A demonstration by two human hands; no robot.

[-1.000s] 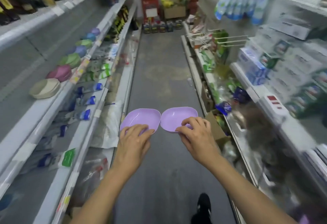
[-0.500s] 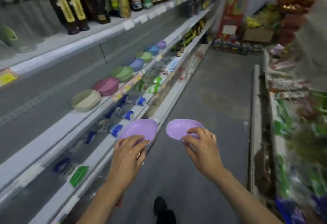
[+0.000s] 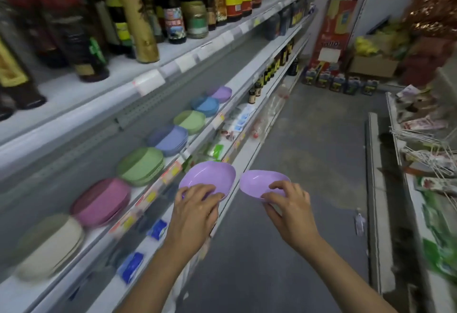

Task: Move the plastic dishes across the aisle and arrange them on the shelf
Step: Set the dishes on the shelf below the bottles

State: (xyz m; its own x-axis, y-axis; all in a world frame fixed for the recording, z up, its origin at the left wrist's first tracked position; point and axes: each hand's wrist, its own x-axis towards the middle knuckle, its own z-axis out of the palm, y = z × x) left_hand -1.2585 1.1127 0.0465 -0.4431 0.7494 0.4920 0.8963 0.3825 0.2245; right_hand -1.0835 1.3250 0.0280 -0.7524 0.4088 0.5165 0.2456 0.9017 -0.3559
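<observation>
To the left of both hands a long grey shelf is seen, running away up the aisle. On it, a row of stacked plastic dishes is laid out: a cream stack level with the left forearm, then a pink stack just left of the left hand, then green, blue, a second green, a second blue and a purple stack farther ahead. Above these, dark bottles are stood on a higher shelf. The grey aisle floor lies beneath and beyond the hands.

A lilac dish is held over the shelf edge by the left hand, its near rim pinched between curled fingers on top and a thumb that is hidden below. A second lilac dish is held just to its right, over the floor, its near rim pinched by the right hand. The two dishes are nearly touching, hollow sides up.
</observation>
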